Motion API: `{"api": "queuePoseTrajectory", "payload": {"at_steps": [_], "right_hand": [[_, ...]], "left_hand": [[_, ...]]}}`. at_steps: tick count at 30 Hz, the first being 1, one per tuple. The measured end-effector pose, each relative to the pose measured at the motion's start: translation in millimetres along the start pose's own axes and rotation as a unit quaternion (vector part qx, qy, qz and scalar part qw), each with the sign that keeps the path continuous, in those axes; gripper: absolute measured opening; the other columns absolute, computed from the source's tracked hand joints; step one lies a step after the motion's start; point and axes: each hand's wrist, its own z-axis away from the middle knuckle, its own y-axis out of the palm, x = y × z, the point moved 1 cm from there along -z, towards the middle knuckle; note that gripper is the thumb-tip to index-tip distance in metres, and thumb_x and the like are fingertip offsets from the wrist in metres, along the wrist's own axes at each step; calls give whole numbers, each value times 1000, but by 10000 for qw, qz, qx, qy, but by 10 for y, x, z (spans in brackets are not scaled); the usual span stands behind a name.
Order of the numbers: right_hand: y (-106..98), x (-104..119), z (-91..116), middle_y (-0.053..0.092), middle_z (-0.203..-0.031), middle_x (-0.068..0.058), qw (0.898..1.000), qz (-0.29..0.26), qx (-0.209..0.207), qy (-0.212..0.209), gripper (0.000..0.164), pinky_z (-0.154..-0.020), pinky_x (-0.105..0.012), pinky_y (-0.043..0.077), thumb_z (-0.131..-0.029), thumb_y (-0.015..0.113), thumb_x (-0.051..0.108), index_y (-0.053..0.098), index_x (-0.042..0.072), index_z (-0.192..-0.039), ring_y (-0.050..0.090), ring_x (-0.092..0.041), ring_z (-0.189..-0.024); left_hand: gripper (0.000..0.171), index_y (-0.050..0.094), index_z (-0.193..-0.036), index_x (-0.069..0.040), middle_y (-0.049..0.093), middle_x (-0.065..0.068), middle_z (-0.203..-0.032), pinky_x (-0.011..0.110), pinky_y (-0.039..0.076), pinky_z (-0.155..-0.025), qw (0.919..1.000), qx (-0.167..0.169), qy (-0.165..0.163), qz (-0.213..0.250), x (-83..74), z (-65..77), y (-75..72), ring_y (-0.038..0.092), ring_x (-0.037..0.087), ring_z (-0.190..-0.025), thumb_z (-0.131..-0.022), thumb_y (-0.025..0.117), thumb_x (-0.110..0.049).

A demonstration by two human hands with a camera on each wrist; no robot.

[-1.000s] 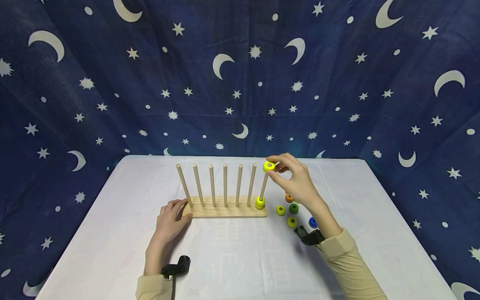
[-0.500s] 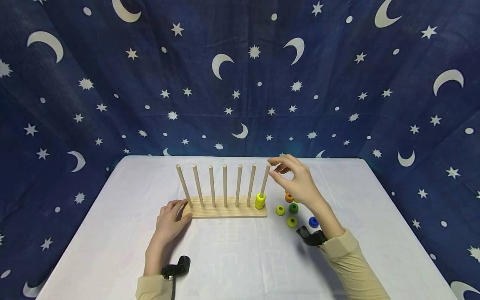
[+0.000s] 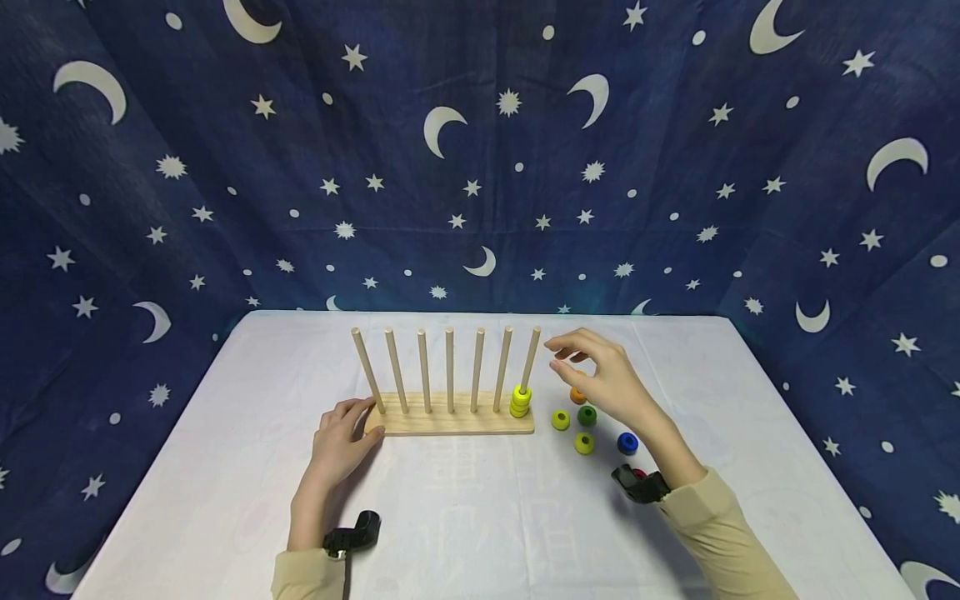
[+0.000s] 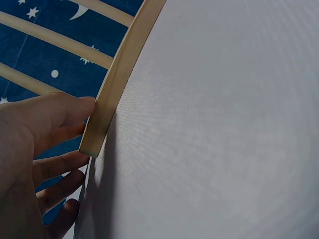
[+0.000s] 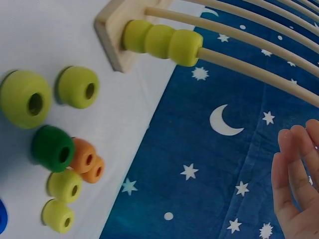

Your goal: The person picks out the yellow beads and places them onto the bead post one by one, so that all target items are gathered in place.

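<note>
A wooden peg rack (image 3: 450, 427) stands on the table, a row of upright pegs along its base. Three yellow beads (image 3: 520, 402) are stacked at the foot of its rightmost peg; the right wrist view shows these yellow beads (image 5: 159, 41) pressed together against the base. My left hand (image 3: 341, 442) grips the rack's left end, thumb (image 4: 79, 109) on the base's edge and fingers curled round the end. To the right of the rightmost peg's top, my right hand (image 3: 600, 375) hovers with fingers spread and nothing in them.
Right of the rack lie loose beads: yellow (image 3: 584, 443), dark green (image 3: 587, 416), orange (image 3: 577, 396) and blue (image 3: 627, 443). Something red (image 3: 639, 473) shows partly behind the right wrist camera. A starry blue cloth (image 3: 480, 167) hangs behind the white table (image 3: 450, 533).
The right hand released a yellow bead at the top of the rightmost peg, and it dropped onto two others. That hand then drew back right and slightly down. The left hand stayed put.
</note>
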Motion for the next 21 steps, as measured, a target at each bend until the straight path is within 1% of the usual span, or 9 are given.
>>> {"api": "queuePoseTrajectory", "payload": {"at_steps": [4,8,11,14,17,19,21], "right_hand": [[0,-77,61,68,-109,0,9997,69,185,140,24,-83,-38,54,-89,67,14,67,14,-114,63,-16,-97],[0,-157,124,69,-106,1,9995,151,269,62,24,-81,-32,54,-89,68,14,68,14,-113,65,-18,-95],[4,-223,172,69,-103,1,9994,196,302,-3,24,-81,-31,53,-87,69,12,68,13,-111,66,-21,-93],[5,-275,224,69,-101,3,9987,284,396,119,24,-83,-34,53,-86,70,12,69,14,-110,66,-21,-93],[9,-319,279,69,-101,4,9975,408,500,275,24,-84,-39,53,-87,70,14,69,16,-110,66,-19,-94],[10,-349,318,69,-102,3,9971,432,536,320,23,-84,-43,53,-87,70,14,69,17,-110,65,-19,-94],[13,-381,360,69,-104,2,9970,425,554,326,23,-84,-45,53,-87,70,14,69,17,-110,65,-20,-94]], "left_hand": [[56,47,-141,-10,43,20,-142,60,28,-101,10000,46,-31,-5,3,-11,10,34,40,-129,-90,62,-29],[57,46,-142,-10,42,20,-143,60,28,-102,10000,79,-57,-20,6,-19,7,34,40,-129,-91,62,-29],[57,45,-142,-11,41,20,-144,61,27,-104,9999,106,-82,-15,7,-25,-1,33,40,-130,-91,62,-29],[57,45,-143,-11,41,20,-144,61,26,-104,9999,113,-83,-21,4,-24,-7,33,40,-131,-91,61,-30],[57,45,-142,-11,41,20,-144,61,27,-104,9999,108,-79,-44,5,-20,-6,33,39,-131,-91,61,-30],[56,45,-142,-11,42,20,-143,61,27,-103,9999,82,-53,-49,4,-17,-4,34,40,-130,-91,61,-29],[56,46,-142,-11,43,20,-142,61,28,-102,10000,33,-13,-47,2,-15,-1,35,40,-129,-91,62,-28]]}}
